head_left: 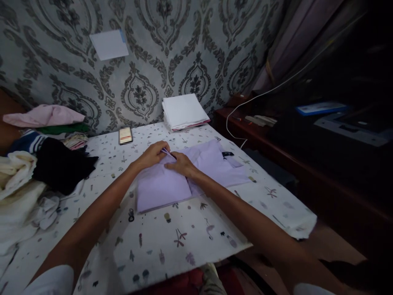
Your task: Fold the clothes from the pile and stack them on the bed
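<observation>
A lavender shirt (164,186) lies partly folded on a white printed cloth (184,229). Its left part is doubled over into a neat block, while the right part spreads flat and shows a dark label (227,154). At the far edge of the folded part, my left hand (155,154) pinches the fabric between thumb and fingers. Close beside it, my right hand (181,164) grips the same raised edge, with the thumb on top. The fingertips of both hands are partly hidden by the cloth.
A stack of folded white fabric (186,110) stands by the wall. Left of it lies a phone (125,135). Heaped clothes, including a black garment (63,164) and a pink one (46,116), fill the left side. A white cable (264,96) hangs over the dark red furniture (294,172) at right.
</observation>
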`<state>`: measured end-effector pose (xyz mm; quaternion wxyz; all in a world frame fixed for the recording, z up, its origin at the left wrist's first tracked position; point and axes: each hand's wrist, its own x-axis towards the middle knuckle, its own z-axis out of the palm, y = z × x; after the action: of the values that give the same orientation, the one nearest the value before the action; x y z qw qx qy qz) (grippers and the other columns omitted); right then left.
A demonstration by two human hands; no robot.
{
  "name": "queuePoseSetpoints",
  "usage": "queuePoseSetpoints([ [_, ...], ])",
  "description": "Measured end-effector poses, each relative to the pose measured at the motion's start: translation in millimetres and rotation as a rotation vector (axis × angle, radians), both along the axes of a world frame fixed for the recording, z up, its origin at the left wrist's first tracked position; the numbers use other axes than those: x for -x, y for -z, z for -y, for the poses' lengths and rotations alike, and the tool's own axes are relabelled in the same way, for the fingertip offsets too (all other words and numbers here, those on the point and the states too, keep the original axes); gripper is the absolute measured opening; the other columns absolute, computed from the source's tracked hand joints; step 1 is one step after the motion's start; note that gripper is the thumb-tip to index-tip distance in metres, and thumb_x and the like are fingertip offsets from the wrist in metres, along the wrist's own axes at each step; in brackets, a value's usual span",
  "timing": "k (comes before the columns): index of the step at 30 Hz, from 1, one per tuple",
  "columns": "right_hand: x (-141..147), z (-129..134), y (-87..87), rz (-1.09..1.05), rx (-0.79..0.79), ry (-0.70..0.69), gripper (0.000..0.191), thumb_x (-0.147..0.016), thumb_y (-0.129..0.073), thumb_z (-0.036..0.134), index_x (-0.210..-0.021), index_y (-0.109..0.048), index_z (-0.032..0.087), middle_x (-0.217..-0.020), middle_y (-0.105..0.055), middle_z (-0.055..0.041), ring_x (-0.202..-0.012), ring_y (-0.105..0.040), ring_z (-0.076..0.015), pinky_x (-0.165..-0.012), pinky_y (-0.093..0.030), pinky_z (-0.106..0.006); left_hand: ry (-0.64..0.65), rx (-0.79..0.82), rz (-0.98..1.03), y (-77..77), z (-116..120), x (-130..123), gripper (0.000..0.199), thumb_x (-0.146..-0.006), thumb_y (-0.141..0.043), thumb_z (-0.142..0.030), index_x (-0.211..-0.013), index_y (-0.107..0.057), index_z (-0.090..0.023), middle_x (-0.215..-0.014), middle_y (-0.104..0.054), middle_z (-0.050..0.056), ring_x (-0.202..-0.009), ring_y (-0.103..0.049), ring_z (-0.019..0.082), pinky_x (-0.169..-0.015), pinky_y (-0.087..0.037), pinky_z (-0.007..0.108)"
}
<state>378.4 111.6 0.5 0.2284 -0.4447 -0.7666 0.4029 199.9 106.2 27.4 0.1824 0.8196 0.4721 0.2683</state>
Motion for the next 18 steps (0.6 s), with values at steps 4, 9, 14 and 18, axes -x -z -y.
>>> queuePoseSetpoints([
  [4, -0.4, 2.3, -10.7, 0.135, -0.090, 0.011, 0.014, -0.083, -0.063, 0.027, -0.090, -0.068, 0.016, -0.089, -0.072, -0.0015, -0.087, -0.066, -0.0187, -0.071, -0.046, -0.024, -0.049, 0.045, 0.074, 0.0, -1.6, -1.3, 0.016, -0.079, -0.049, -0.014, -0.090, -0.060, -0.020, -0.083, -0.063, 0.000, -0.078, -0.057, 0.018, -0.074, -0.045, 0.028],
  [9, -7.8, 13.5, -10.3, 0.396, -0.325, 0.081, 0.026, -0.093, -0.050, 0.029, -0.113, -0.064, 0.020, -0.100, -0.073, -0.0071, -0.094, -0.066, -0.0240, -0.077, -0.045, -0.030, -0.223, -0.105, 0.013, 12.4, 15.8, -2.3, 0.033, -0.087, -0.049, -0.020, -0.120, -0.055, -0.018, -0.120, -0.064, 0.011, -0.116, -0.057, 0.026, -0.101, -0.044, 0.040],
  [14, -12.4, 18.6, -9.0, 0.445, -0.428, 0.169, 0.038, -0.095, -0.045, 0.021, -0.131, -0.052, 0.015, -0.118, -0.066, -0.0135, -0.106, -0.061, -0.0271, -0.085, -0.047, -0.037, -0.288, -0.095, -0.187, 44.4, 78.0, -4.6, 0.054, -0.097, -0.046, -0.042, -0.145, -0.039, -0.017, -0.152, -0.044, 0.019, -0.144, -0.036, 0.030, -0.118, -0.028, 0.049],
  [18, 2.3, 21.5, -8.0, 0.365, -0.557, -0.033, 0.033, -0.098, -0.040, 0.017, -0.124, -0.060, 0.012, -0.126, -0.062, -0.0161, -0.118, -0.056, -0.0255, -0.100, -0.044, -0.038, -0.285, -0.002, -0.354, 65.2, 120.2, -6.3, 0.068, -0.096, -0.041, -0.058, -0.152, -0.033, -0.019, -0.161, -0.032, 0.018, -0.152, -0.022, 0.032, -0.123, -0.014, 0.055],
])
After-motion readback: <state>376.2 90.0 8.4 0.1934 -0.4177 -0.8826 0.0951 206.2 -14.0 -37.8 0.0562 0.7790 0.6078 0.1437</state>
